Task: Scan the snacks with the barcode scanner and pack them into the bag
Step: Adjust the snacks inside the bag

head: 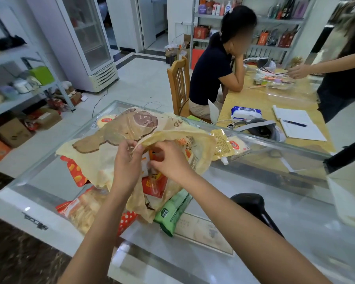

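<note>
- The left hand (127, 160) pinches the upper lip of the bag (103, 140). The right hand (170, 162) is curled in the bag's mouth just beside it; what it grips is unclear.
- The bag is thin, crinkly, see-through tan plastic, with its mouth towards the hands.
- A glossy, pillow-shaped green packet (172, 212) lies just below the right wrist, nearer that hand.
- The matte black scanner (252, 203) lies to the right of the right forearm.

Looks like a small shop — glass display counter (279, 203) with a barcode scanner (252, 203) on it, a glass-door cooler (86, 35) by the wall, metal shelves (279, 20) stocked with bottles (226, 7) and gift boxes (201, 31), cardboard cartons (13, 133) on the floor.
</note>
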